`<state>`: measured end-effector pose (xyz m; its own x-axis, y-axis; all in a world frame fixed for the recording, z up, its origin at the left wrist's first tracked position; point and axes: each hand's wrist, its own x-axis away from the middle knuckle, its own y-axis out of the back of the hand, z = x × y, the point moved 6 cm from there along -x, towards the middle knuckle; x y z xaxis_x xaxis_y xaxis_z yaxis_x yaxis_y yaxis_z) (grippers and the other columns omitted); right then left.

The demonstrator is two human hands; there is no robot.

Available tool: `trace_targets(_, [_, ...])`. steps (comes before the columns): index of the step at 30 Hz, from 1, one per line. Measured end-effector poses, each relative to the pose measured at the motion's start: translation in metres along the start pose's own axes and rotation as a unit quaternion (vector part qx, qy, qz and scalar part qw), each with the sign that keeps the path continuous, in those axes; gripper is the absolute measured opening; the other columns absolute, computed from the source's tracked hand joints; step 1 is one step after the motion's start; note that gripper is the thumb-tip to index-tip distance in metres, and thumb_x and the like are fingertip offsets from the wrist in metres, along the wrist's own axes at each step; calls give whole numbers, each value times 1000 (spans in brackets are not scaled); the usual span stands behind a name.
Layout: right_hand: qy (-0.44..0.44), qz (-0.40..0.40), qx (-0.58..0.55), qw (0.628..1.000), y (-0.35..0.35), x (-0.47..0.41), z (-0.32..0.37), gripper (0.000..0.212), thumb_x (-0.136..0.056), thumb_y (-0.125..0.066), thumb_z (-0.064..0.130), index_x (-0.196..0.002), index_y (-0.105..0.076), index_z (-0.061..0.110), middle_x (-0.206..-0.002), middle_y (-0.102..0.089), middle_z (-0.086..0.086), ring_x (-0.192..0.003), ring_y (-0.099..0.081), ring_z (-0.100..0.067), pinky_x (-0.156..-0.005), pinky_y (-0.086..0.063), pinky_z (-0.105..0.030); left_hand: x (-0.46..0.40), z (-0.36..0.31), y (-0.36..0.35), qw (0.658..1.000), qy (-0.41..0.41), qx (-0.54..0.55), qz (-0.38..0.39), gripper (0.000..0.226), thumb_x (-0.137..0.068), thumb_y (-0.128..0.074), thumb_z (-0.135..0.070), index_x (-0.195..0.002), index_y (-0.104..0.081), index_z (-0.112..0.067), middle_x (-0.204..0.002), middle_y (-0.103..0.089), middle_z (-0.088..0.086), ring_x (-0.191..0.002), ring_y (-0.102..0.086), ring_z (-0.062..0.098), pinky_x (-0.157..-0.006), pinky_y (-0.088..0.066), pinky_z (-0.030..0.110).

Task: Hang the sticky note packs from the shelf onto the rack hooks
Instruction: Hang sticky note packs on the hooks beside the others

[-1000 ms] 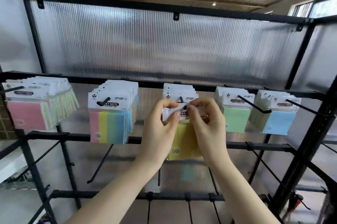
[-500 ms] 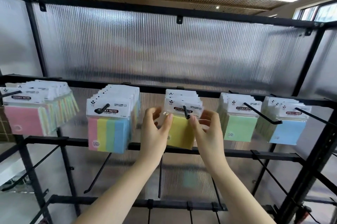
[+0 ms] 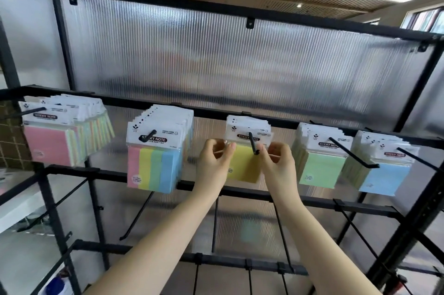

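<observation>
A yellow sticky note pack [image 3: 242, 165] hangs at the front of a small stack on the middle black hook [image 3: 252, 143] of the rack. My left hand [image 3: 215, 162] pinches the pack's upper left corner with curled fingers. At the pack's upper right edge, my right hand [image 3: 277, 162] holds it with curled fingers, right beside the hook's tip. Both forearms reach up from below.
Other hooks hold full stacks: pink [image 3: 48, 146] at far left, striped multicolour [image 3: 153, 167], green [image 3: 322, 170] and blue [image 3: 384, 177] to the right. Bare black hooks [image 3: 137, 218] slope down from the lower crossbar [image 3: 312, 201]. A ribbed translucent panel backs the rack.
The yellow pack has gone from being threaded at the hook's tip to hanging on it against the stack. Both hands have slid from its header to its upper corners.
</observation>
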<state>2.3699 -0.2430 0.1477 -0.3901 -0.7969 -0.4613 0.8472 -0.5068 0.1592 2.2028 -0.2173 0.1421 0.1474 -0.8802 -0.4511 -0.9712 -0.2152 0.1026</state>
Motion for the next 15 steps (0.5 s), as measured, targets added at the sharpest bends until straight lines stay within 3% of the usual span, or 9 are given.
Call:
trace_targets(4, [0,-26,10,1000,5,17,0,27,-91,-59,36,-110,-52,18,-97,-57,15,-88,-55,5,-66,-41,1,10,6,3,998,26,19,56,25,-92,-56,-38,-103,-55,-15,-87,-59,-15,-73,-57,-9,-60,-40,0])
trace_targets(8, [-50,-42,16,998,6,49,-13,28,-94,-55,38,-113,-49,18,-99,-56,14,-91,-54,3,-65,-41,0,27,21,14,991,40,-44,121,25,-97,-49,-34,-106,-57,-12,-92,-59,-9,-86,-55,7,-62,-37,13])
trace_targets(10, [-87,-64,15,994,6,67,-22,28,-96,-51,38,-113,-50,16,-101,-58,9,-95,-58,-7,-74,-45,-9,38,32,26,985,63,-64,147,24,-98,-46,-28,-110,-56,-9,-98,-57,-6,-90,-52,9,-69,-34,18])
trace_targets(13, [-176,-81,13,981,-1,98,-36,32,-99,-46,32,-120,-52,8,-110,-61,-6,-104,-58,-23,-94,-50,-41,61,45,48,970,94,-57,219,24,-99,-44,-22,-117,-55,-9,-114,-60,2,-102,-57,14,-83,-43,23])
trace_targets(15, [-200,-62,25,978,-14,121,-36,21,-99,-46,26,-107,-59,12,-105,-64,-8,-101,-60,-28,-93,-50,-46,78,51,67,957,103,-63,262,22,-99,-43,-18,-117,-55,-11,-117,-60,4,-106,-59,18,-88,-47,28])
